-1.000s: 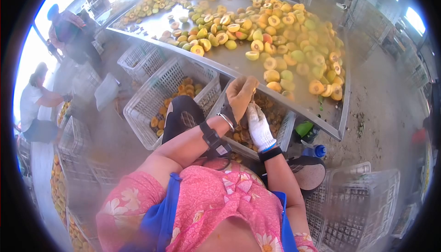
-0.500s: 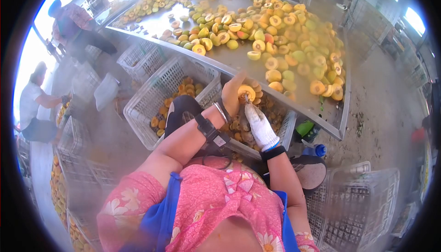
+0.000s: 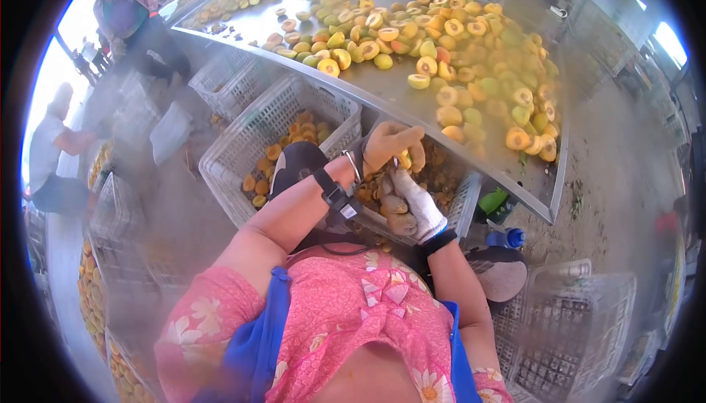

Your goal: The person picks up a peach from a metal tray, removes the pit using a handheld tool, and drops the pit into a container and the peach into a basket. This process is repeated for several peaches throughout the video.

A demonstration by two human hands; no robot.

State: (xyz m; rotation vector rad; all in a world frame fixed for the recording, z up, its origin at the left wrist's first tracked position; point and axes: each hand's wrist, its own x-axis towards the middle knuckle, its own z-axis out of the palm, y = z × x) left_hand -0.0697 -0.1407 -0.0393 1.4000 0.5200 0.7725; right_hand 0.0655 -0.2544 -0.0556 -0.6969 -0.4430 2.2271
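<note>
My left hand (image 3: 393, 145), in a tan glove, is closed around a yellow peach half (image 3: 404, 159); only a strip of the fruit shows between the fingers. Just below it, my right hand (image 3: 415, 208) wears a white glove with soiled fingers. Its fingers are curled around a thin metal tool (image 3: 396, 164), whose tip meets the fruit. The handle is hidden in the fist. Both hands are above a crate (image 3: 465, 204) of peach pieces, below the edge of the metal table (image 3: 397, 109).
Many peach halves (image 3: 456, 28) cover the table. A second crate (image 3: 228, 160) with peach halves stands left of my knee. Stacked crates (image 3: 570, 329) are at lower right, near a blue-capped bottle (image 3: 507, 238). Other people (image 3: 129, 13) work at left and across the table.
My left hand has turned over the peach half, so its cut face with the pit no longer shows. My right fingers have curled inward. A person at upper left has straightened up.
</note>
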